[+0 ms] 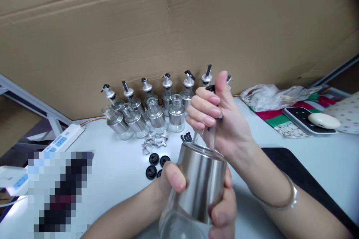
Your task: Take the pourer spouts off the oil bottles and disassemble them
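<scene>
In the head view, a glass oil bottle (200, 179) with a brushed-metal sleeve is tilted close to the camera. My left hand (224, 209) is wrapped round its sleeve, thumb on one side and fingers on the other. Closed at the bottle's neck, my right hand (221, 119) grips a pour spout (210, 89) with the thumb pointing up. Only black bits of that spout show between the fingers, so how far it sits in the neck is hidden. Behind, several open glass bottles (156, 116) stand before a row of bottles with spouts (167, 82).
Black round caps (151, 172), metal spout parts (154, 141) and small black pieces (186, 137) lie on the white table. A power strip (60, 140) is at the left. To the right are a black mat (276, 153), plastic bag (266, 95) and dark-topped device (297, 114). Cardboard (168, 37) stands behind.
</scene>
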Motion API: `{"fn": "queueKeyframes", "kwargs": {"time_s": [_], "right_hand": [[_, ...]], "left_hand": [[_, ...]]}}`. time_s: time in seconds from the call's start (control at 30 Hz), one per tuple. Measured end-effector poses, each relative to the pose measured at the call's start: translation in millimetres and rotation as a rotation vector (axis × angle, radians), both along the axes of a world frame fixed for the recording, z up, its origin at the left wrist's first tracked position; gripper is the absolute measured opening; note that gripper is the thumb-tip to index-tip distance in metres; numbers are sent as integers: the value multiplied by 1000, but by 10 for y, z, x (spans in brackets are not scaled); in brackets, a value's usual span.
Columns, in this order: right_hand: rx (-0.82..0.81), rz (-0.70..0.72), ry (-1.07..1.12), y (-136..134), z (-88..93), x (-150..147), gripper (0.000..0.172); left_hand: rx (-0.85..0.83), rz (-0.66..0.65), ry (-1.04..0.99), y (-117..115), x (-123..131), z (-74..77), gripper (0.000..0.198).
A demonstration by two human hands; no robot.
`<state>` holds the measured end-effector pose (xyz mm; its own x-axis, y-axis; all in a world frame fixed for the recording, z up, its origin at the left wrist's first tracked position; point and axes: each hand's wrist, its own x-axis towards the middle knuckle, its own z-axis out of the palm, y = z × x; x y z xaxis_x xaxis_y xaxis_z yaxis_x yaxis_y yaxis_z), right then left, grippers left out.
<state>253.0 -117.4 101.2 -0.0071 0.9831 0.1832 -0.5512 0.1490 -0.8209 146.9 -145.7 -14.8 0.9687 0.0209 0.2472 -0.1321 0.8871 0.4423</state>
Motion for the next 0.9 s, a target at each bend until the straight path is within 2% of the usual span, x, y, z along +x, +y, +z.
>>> {"fn": "queueKeyframes", "kwargs": {"time_s": [0.07, 0.17, 0.33, 0.4, 0.47, 0.63, 0.9], "right_hand": [[45, -73, -9, -44, 26, -31, 59], [84, -178, -79, -60, 37, -31, 60], [106, -376, -134, 21, -12, 7, 60], [98, -438, -85, 35, -30, -1, 58], [99, -480, -33, 18, -33, -18, 56], [208, -536, 2, -108, 25, -50, 51], [344, -752, -184, -187, 37, -95, 47]], "left_hand": [[41, -45, 121, -21, -12, -6, 69], [22, -69, 190, -7, -26, 119, 65], [-24, 100, 180, 43, -24, 460, 47], [0, 145, 206, 59, -33, 511, 44], [40, 155, 221, 79, -57, 499, 45], [290, 158, 279, 133, -147, 462, 41], [623, 376, 483, 199, -171, 689, 34]]}}
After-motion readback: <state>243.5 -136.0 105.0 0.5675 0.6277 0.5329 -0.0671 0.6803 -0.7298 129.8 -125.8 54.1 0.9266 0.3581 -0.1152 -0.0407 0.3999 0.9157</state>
